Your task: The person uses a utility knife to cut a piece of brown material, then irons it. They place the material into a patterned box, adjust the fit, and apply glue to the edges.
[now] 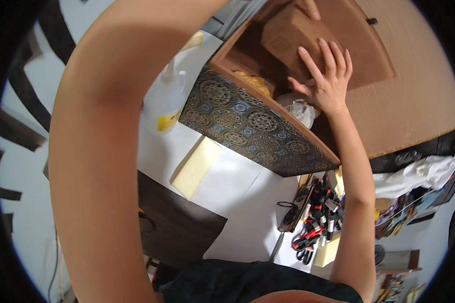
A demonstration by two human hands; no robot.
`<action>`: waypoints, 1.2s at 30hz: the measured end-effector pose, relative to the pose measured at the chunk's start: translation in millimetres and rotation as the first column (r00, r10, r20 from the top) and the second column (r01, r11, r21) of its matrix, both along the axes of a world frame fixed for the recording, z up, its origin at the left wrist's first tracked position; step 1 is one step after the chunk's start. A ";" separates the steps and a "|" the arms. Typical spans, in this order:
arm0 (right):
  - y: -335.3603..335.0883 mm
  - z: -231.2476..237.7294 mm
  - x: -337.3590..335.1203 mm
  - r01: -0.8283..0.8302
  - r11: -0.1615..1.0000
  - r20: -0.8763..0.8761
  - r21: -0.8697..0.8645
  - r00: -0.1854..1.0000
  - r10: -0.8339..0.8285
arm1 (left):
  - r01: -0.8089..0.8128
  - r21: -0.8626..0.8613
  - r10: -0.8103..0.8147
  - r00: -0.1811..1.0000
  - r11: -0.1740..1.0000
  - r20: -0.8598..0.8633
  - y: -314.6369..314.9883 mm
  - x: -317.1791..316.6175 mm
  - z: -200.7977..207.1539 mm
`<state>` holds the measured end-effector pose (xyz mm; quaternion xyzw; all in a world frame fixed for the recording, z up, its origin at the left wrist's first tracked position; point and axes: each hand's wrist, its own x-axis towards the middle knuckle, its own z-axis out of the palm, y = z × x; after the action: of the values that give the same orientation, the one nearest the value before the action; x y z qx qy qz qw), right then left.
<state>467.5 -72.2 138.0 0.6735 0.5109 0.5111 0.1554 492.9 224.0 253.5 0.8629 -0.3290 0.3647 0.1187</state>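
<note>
Right hand [328,83] spread across the brown carton [293,38], inside the open patterned case [268,101]!
Carton's within the walls but tilted, not yet lying flat; one corner aims toward the case's left corner, long axis unclear behind those fingers. Right fingers wide, resting rather than gripping; left hand [312,9] barely shows at the carton's top, grip impossible to tell. White plastic bag [303,112] beside the front edge.

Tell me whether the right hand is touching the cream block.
No: the right hand has its fingers against the brown box, apart from the cream block.
</note>
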 end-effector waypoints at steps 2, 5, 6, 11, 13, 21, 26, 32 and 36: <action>-7.5 3.4 -6.2 0.024 0.999 0.004 -0.023 1.000 -0.024 | -0.083 0.010 0.082 0.993 0.996 0.079 -8.0 -14.1 -7.1; -17.4 -6.5 -2.5 0.031 0.998 0.076 -0.054 0.997 -0.027 | -0.114 0.070 0.098 0.975 0.991 0.199 -15.3 -17.1 -16.2; -15.4 -7.4 -3.8 -0.012 0.999 0.056 -0.050 0.998 0.015 | -0.132 0.093 0.110 0.972 0.987 0.206 -14.9 -21.3 -15.9; -11.8 -16.6 -13.1 0.001 0.989 0.014 -0.147 1.000 0.001 | -0.173 0.101 0.127 0.927 0.980 0.353 -21.6 -41.9 -45.8; -3.5 -15.3 -17.0 -0.030 0.975 0.078 -0.218 0.996 0.048 | -0.272 0.088 0.218 0.893 0.958 0.393 -29.5 -70.9 -51.2; 6.4 -51.3 -6.5 -0.075 0.928 0.214 -0.366 0.963 0.163 | -0.478 0.131 0.350 0.779 0.869 0.521 -48.8 -128.6 -87.5; 10.6 -65.7 -2.1 -0.003 0.897 0.325 -0.442 0.931 0.163 | -0.359 0.205 0.226 0.848 0.910 0.480 -31.3 -129.1 -110.1; 17.7 -78.1 5.9 0.119 0.748 0.131 -0.653 0.990 -0.044 | -0.298 0.275 0.147 0.875 0.914 0.461 -32.3 -138.8 -123.2; 22.0 -56.7 -18.8 0.235 0.643 0.209 -0.729 0.971 -0.117 | -0.206 0.327 0.086 0.934 0.922 0.347 -28.8 -142.4 -114.3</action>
<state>448.6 -50.2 81.4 0.5577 0.5952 0.2846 0.5038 350.5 195.3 139.2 0.8199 -0.3389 0.4443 -0.1246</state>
